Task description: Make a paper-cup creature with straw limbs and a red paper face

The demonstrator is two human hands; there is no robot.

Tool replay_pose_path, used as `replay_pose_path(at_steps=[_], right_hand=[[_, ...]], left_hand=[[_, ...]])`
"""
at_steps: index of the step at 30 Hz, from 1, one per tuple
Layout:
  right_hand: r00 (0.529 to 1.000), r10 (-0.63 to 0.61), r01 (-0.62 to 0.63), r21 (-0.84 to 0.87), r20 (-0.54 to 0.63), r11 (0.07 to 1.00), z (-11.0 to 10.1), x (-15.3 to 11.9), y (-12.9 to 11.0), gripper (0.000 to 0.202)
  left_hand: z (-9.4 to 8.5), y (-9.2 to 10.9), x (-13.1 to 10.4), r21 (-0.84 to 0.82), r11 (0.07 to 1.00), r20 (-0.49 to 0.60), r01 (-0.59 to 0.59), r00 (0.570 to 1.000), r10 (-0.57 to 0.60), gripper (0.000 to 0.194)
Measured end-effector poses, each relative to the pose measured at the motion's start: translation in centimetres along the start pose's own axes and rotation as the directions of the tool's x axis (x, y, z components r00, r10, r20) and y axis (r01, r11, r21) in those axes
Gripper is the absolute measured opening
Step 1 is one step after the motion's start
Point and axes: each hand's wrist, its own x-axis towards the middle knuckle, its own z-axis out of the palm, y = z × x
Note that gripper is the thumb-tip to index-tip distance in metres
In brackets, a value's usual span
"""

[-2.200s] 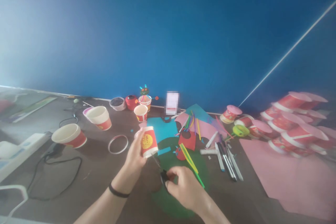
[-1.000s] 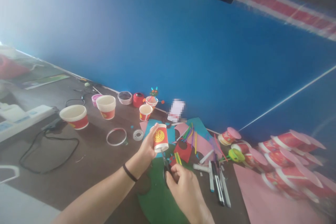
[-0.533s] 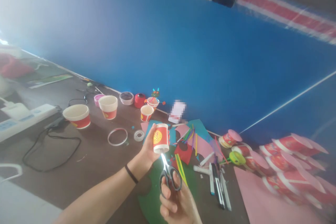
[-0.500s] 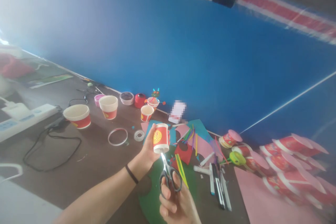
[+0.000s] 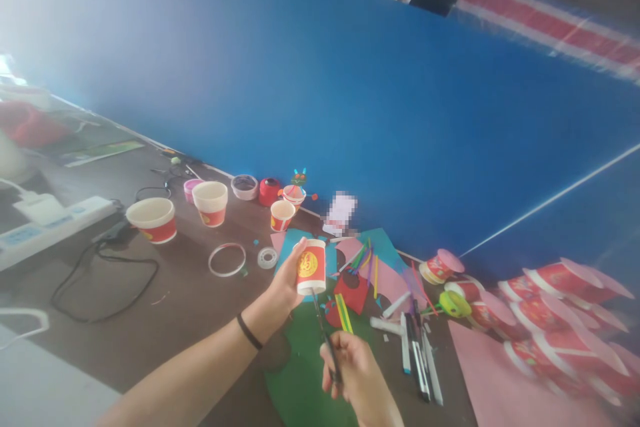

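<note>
My left hand (image 5: 286, 283) is wrapped round a red-and-white paper cup (image 5: 311, 268) with a yellow emblem, its white bottom facing down toward me. In my right hand (image 5: 353, 367) is a pair of black-handled scissors (image 5: 321, 323). Their tips meet the bottom of the cup; whether they go through it I cannot tell. Beneath both hands lies a sheet of green paper (image 5: 295, 373). Red paper (image 5: 353, 293) with a round cut-out and yellow-green strips (image 5: 344, 313) lie just behind the scissors.
Pens (image 5: 417, 360) and a pink sheet (image 5: 480, 360) lie to the right, before stacked decorated cups (image 5: 545, 307). Paper cups (image 5: 155, 223), a tape roll (image 5: 267, 257) and a power strip (image 5: 55, 230) with a black cable stand leftward. A blue partition (image 5: 300, 80) rises behind.
The cup has moved slightly right. My right hand has turned, so the scissors now show edge-on rather than with both handle loops facing me.
</note>
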Motion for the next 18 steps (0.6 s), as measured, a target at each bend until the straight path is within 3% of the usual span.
replay_pose_path(at_steps=[1,3,5,7,9,11,13,15,16,18], right_hand=[[0.995,0.063,-0.077,0.206,0.075,0.975,0.1,0.1,0.3,0.042],[0.970,0.120,-0.214,0.502,0.212,0.838,0.4,0.4,0.9,0.048],[0.940,0.127,-0.305,0.617,0.316,0.725,0.8,0.5,1.3,0.051],[0.942,0.134,-0.305,0.615,0.309,0.727,1.2,0.6,1.4,0.053],[0.975,0.125,-0.198,0.464,0.184,0.864,1.5,0.5,1.3,0.051],[0.999,0.007,-0.004,0.095,-0.033,0.995,1.5,0.2,1.1,0.042],[0.957,-0.208,0.127,-0.356,-0.200,0.926,1.3,-0.1,0.9,0.029],[0.884,-0.375,0.129,-0.625,-0.278,0.769,1.1,-0.4,0.8,0.017],[0.874,-0.398,0.116,-0.674,-0.280,0.730,0.9,-0.5,0.8,0.015],[0.913,-0.329,0.121,-0.612,-0.240,0.782,0.7,-0.6,0.8,0.020]], left_hand=[[0.0,0.1,-0.1,-0.004,1.000,0.024,0.006,1.000,-0.006,0.034],[0.1,0.2,-0.3,-0.025,0.999,0.092,0.029,0.995,-0.027,0.037],[0.0,0.3,-0.4,-0.068,0.996,0.172,0.061,0.984,-0.049,0.040],[-0.1,0.3,-0.4,-0.110,0.990,0.228,0.091,0.972,-0.064,0.043],[-0.3,0.2,-0.3,-0.104,0.992,0.216,0.076,0.975,-0.053,0.044],[-0.3,0.0,-0.3,-0.048,0.999,0.136,0.021,0.991,-0.014,0.043],[-0.3,-0.1,-0.3,0.007,0.999,0.052,-0.031,0.998,0.031,0.037],[-0.2,-0.3,-0.2,0.025,0.998,0.009,-0.053,0.999,0.053,0.030],[-0.2,-0.3,-0.2,0.023,0.998,0.004,-0.061,0.998,0.061,0.028],[-0.4,-0.4,-0.3,0.023,0.997,0.000,-0.073,0.997,0.073,0.027]])
